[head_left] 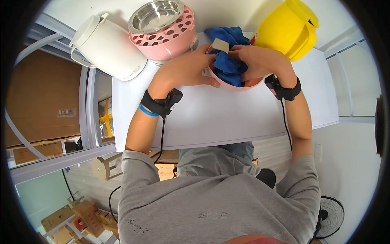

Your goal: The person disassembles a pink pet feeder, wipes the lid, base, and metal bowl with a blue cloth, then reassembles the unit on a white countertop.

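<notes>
Two hands work at one pink, round, shallow bowl (227, 83) that sits on the white bench (227, 118), toward its far edge and directly ahead of the person.

Left hand (187, 69): laid flat against the bowl's left outer wall, fingers spread and extended toward the rim, steadying it. It grips nothing closed; the palm simply bears on the wall.

Right hand (256, 61): curled over the bowl from the right, fingers pressed down onto a crumpled blue cloth (227, 67) that fills the bowl's hollow. Whether the fingers pinch the cloth or only press it cannot be told. A small beige pad (220, 44), seemingly a sponge, shows at the cloth's upper edge, between the two hands.

Relation noted: the cloth lies between both hands, closer under the right one; it is bunched and shows no clear long axis. More of it trails beyond the bowl's far rim.

Surroundings: a pink perforated cooker housing with a steel inner pot (162, 28) stands behind the left hand, a white lidded jug (107, 44) further left, and a yellow plastic pitcher (288, 26) behind the right hand. Both wrists carry black bands.
</notes>
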The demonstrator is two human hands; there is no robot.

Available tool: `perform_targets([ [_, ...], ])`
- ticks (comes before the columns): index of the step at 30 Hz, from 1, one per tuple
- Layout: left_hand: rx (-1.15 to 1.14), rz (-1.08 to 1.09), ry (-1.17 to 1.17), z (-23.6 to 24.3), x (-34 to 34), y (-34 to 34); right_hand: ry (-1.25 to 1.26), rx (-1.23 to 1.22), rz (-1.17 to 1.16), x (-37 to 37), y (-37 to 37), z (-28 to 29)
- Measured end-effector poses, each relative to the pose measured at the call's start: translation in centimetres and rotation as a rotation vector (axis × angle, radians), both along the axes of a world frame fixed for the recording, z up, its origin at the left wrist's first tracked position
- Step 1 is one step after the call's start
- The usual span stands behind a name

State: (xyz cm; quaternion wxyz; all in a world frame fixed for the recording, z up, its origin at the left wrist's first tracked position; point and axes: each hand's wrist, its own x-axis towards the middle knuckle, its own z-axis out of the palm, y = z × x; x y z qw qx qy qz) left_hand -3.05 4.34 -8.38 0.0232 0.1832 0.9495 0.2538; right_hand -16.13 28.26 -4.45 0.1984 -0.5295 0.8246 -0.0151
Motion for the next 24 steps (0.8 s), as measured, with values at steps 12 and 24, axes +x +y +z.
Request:
perform_targets([
  [12,0.175,-0.093,0.202,4.9,1.7,0.4,-0.339,-0.664,0.239,-0.1,3.5,-5.2],
  [24,0.239,-0.001,0.287,4.2,1.9,-0.6,-0.127,-0.821,0.186,0.8,2.0,-8.8],
])
